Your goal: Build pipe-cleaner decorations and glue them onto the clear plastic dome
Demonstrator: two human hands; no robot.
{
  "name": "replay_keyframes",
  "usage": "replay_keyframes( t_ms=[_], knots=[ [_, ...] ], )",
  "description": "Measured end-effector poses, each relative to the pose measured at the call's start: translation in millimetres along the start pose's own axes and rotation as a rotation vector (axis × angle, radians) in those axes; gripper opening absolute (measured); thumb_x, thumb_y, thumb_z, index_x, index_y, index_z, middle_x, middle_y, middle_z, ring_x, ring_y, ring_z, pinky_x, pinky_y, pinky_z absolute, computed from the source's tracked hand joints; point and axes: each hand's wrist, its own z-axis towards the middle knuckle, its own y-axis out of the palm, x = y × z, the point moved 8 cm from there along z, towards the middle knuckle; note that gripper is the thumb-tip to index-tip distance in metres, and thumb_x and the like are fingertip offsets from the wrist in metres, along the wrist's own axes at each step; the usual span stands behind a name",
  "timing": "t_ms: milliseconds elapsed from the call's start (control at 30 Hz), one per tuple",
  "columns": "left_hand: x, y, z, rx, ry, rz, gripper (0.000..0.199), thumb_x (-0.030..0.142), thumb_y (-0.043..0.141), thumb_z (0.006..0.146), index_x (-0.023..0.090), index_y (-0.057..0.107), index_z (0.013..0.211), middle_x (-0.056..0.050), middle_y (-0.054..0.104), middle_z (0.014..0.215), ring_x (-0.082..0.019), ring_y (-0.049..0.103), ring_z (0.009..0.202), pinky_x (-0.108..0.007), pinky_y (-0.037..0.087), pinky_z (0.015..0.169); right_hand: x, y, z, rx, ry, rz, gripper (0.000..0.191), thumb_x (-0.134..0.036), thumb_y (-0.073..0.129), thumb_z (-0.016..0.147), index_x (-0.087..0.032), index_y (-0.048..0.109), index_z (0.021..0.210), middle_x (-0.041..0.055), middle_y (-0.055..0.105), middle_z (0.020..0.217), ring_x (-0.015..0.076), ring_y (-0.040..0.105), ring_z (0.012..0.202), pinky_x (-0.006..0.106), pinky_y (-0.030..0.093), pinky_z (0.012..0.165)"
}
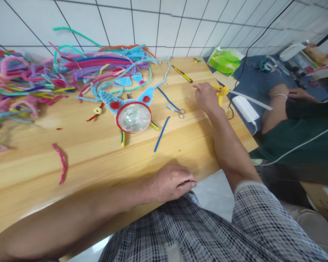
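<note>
Right hand [206, 96] beside one glue gun [222, 96]

Your one view looks from your head, close above the near side of the table [98, 160], forward and down across it to the wall [145, 29] behind.

We're in a grey-and-white plaid shirt [166, 227]; short right sleeve [258, 209], pale hem [246, 184], forearm [229, 145] bare below.
</note>
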Motion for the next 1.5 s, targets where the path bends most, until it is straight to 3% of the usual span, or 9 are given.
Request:
replay_keyframes(
  t_ms=[200,300,500,733,933,1067,1233,1367,1500],
  knots=[
    [4,-2.5,0,0.014,0.027,0.005,0.027,0.025,0.057,0.116,0.018,0.077,0.099,-0.005,0.08,0.085,-0.016,0.074,0.079,-0.028,0.056,0.079,-7,10,-5,-0.057,0.001,-0.051,0.045,-0.033,0.045,0.11,-0.017,0.085,0.124,0.0245,0.076,0.133,0.0438,0.068,0.129,0.061,0.056,0.111],
    [5,-4.0,0,0.02,0.024,0.014,0.027,0.025,0.057,0.116,0.017,0.077,0.099,-0.005,0.08,0.085,-0.016,0.074,0.079,-0.028,0.056,0.079,-15,3,-14,-0.066,-0.016,-0.036,0.041,-0.023,0.049,0.105,-0.016,0.086,0.123,0.0227,0.079,0.134,0.0428,0.069,0.13,0.06,0.055,0.114],
    [3,-2.4,-1,0.004,0.012,0.015,0.026,0.025,0.057,0.116,0.018,0.076,0.1,-0.004,0.079,0.084,-0.015,0.073,0.079,-0.028,0.056,0.08,-25,-7,-23,-0.108,-0.057,-0.01,0.037,-0.02,0.053,0.101,-0.019,0.087,0.116,0.0175,0.083,0.133,0.0413,0.072,0.129,0.057,0.054,0.116],
    [0,-2.7,-3,0.034,0.007,-0.005,0.027,0.027,0.057,0.117,0.019,0.077,0.101,-0.005,0.079,0.085,-0.015,0.073,0.08,-0.028,0.056,0.081,-34,-1,-21,-0.063,-0.068,0.011,0.032,-0.022,0.054,0.1,-0.022,0.084,0.113,0.0164,0.085,0.123,0.0402,0.073,0.123,0.056,0.055,0.113],
    [1,-5.6,-3,0.049,0.007,-0.024,0.03,0.028,0.056,0.118,0.018,0.077,0.099,-0.005,0.079,0.086,-0.014,0.072,0.079,-0.026,0.055,0.079,-25,6,-17,-0.139,-0.022,-0.08,0.034,-0.025,0.049,0.108,-0.016,0.078,0.121,0.0236,0.082,0.127,0.0422,0.074,0.125,0.057,0.055,0.111],
    [1,-6.0,-3,0.054,0.01,-0.012,0.031,0.027,0.056,0.118,0.016,0.078,0.1,-0.006,0.08,0.086,-0.015,0.073,0.079,-0.026,0.055,0.079,-17,0,-22,-0.176,-0.051,-0.007,0.023,-0.025,0.057,0.103,-0.018,0.079,0.109,0.0198,0.083,0.119,0.0408,0.075,0.119,0.055,0.057,0.108],
    [1,-6.8,-2,0.057,0.016,0.005,0.029,0.026,0.057,0.117,0.016,0.079,0.1,-0.006,0.08,0.085,-0.016,0.074,0.079,-0.027,0.055,0.079,-14,-1,-25,-0.166,-0.092,0.075,0.017,-0.021,0.066,0.094,-0.02,0.078,0.106,0.0148,0.085,0.113,0.037,0.076,0.111,0.053,0.058,0.103],
    [3,-8.9,-2,0.059,0.026,0.006,0.031,0.028,0.056,0.118,0.016,0.079,0.101,-0.007,0.082,0.087,-0.016,0.076,0.08,-0.027,0.056,0.079,-12,11,-14,-0.118,-0.092,0.067,0.023,-0.03,0.057,0.103,-0.018,0.076,0.107,0.0201,0.083,0.116,0.0419,0.075,0.118,0.061,0.057,0.107],
    [2,-8.8,-2,0.044,0.022,0.012,0.032,0.029,0.056,0.118,0.016,0.079,0.101,-0.008,0.084,0.09,-0.017,0.078,0.082,-0.027,0.057,0.08,-15,10,9,0.021,-0.083,0.138,0.029,-0.038,0.052,0.11,-0.02,0.072,0.122,0.0194,0.081,0.116,0.0422,0.074,0.122,0.064,0.057,0.111]
  ],
)
